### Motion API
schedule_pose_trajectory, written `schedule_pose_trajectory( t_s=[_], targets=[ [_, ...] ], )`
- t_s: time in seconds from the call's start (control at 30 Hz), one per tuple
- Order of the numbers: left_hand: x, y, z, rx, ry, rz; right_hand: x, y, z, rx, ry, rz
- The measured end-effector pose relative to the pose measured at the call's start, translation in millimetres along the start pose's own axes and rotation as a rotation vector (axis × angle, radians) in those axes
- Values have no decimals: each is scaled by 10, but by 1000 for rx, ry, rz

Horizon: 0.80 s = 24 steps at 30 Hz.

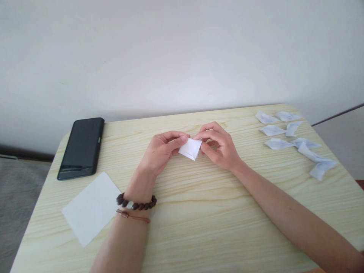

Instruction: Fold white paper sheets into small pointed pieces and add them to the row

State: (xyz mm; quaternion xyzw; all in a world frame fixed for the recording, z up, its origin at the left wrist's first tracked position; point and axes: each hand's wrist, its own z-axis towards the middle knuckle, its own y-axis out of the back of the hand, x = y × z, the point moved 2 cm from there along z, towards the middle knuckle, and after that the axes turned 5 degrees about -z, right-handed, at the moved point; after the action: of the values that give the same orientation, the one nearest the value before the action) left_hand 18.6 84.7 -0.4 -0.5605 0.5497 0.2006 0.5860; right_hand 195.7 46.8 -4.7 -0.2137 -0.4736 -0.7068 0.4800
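Observation:
A small folded piece of white paper (190,148) is held up over the middle of the table, with a crease showing near its lower corner. My left hand (163,149) pinches its upper left part between thumb and fingers. At the paper's right edge, my right hand (217,146) has its thumb and curled fingers closed on it. The fingertips behind the paper are partly hidden. A dark bead bracelet (136,204) and a thin brown cord circle my left wrist.
A black phone (81,148) lies at the table's back left. Nearer me is a flat white paper sheet (92,208), close to my left forearm. Several folded white paper pieces (275,143) are spread at the back right of the wooden table (199,227). A white wall stands behind.

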Motion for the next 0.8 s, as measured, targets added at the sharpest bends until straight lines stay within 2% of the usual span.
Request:
schedule_pose_trajectory(
  t_s=[0.2,0.43,0.8],
  targets=[
    [22,17,18,-11,-33,-1,2,1,0,23,-47,76],
    [62,4,33,-64,-99,56,-23,-62,19,31,-266,228],
    [92,35,49,-82,-129,163,-16,-52,1,36,-288,199]
  ],
)
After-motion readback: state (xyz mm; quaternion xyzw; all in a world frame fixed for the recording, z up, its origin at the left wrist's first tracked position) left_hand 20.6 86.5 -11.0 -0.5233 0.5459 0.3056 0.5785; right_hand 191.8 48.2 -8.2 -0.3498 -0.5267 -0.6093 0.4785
